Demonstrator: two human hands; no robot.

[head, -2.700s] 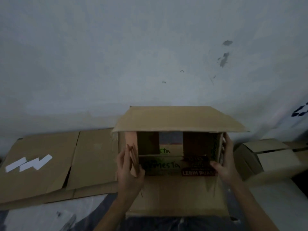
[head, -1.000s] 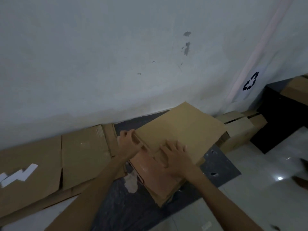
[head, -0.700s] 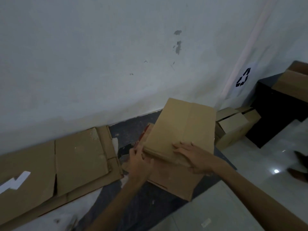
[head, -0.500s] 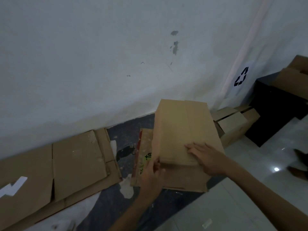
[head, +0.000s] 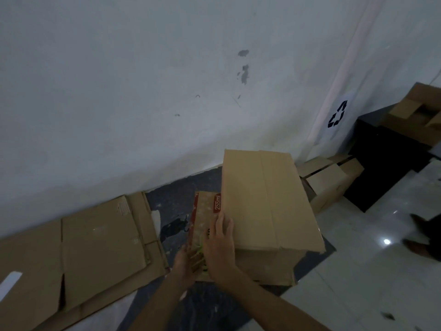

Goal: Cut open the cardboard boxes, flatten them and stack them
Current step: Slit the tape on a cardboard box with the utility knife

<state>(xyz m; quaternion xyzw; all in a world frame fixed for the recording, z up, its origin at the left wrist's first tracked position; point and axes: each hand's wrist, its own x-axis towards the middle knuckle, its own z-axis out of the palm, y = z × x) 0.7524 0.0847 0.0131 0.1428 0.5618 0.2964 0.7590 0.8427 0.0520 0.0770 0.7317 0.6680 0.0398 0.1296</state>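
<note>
A collapsed cardboard box [head: 267, 201] lies low over the dark floor mat, plain brown side up. A printed red and green panel [head: 202, 211] sticks out along its left edge. My left hand [head: 185, 261] grips the near left corner of that printed panel, thumb on top. My right hand [head: 219, 244] lies flat on the box's left edge beside it, fingers straight and pointing away from me. A pile of flattened cardboard [head: 95, 242] lies on the floor to the left, against the wall.
A small box with open flaps [head: 327, 182] stands right of the held box by the wall. Behind it is a black cabinet [head: 381, 158] with more cardboard boxes [head: 415, 115] on top. A person's foot [head: 420, 235] shows on the white tiles at right.
The box was folded flat from standing open and has turned so its long side points away from me. My right hand slid from the plain panel to the left edge, next to my left hand.
</note>
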